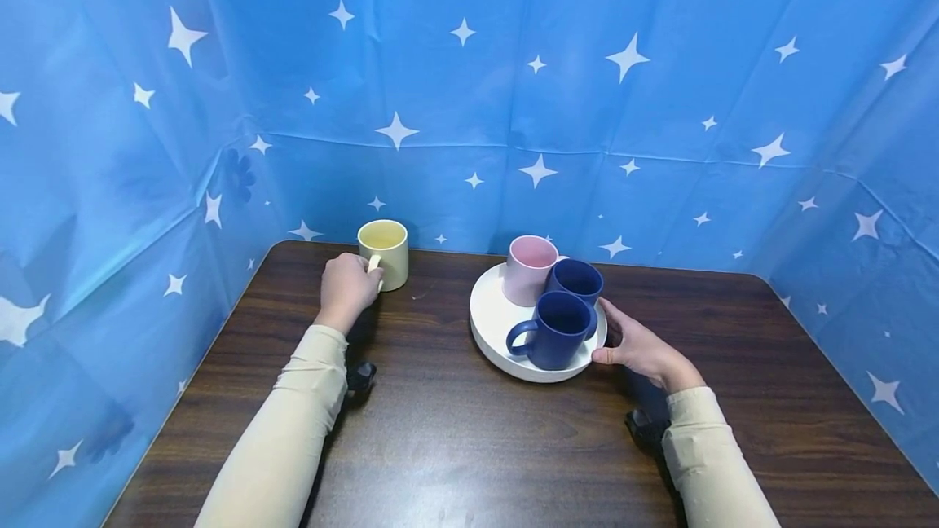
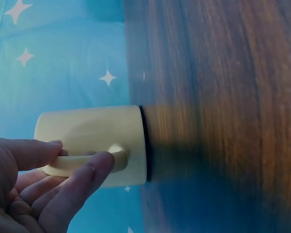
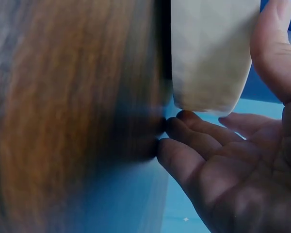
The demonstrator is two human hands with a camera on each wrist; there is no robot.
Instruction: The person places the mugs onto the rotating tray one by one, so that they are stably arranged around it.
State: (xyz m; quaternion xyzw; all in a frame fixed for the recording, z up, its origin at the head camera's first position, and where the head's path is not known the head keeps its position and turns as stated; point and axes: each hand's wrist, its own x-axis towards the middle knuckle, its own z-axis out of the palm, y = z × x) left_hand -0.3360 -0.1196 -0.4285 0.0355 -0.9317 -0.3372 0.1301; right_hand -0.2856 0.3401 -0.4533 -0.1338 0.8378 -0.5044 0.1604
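My left hand (image 1: pixel 348 288) pinches the handle of a pale yellow mug (image 1: pixel 394 259) near the table's back left. In the left wrist view, the thumb and fingers (image 2: pixel 94 177) hold that handle from both sides; the mug stands upright on the tabletop. A round white tray (image 1: pixel 490 334) with a raised rim bears a pink mug (image 1: pixel 522 275) and two navy mugs, the front one (image 1: pixel 555 341) partly covering the rear one (image 1: pixel 577 277). At the tray's right edge is my right hand (image 1: pixel 644 349), its thumb and loosely bent fingers (image 3: pixel 199 141) spread along the outer wall.
The dark wood table (image 1: pixel 469 430) carries the mugs and tray. A blue curtain (image 1: pixel 440 63) with white stars hangs behind the table and along both sides. Dark devices (image 1: pixel 361 377) are strapped under both wrists.
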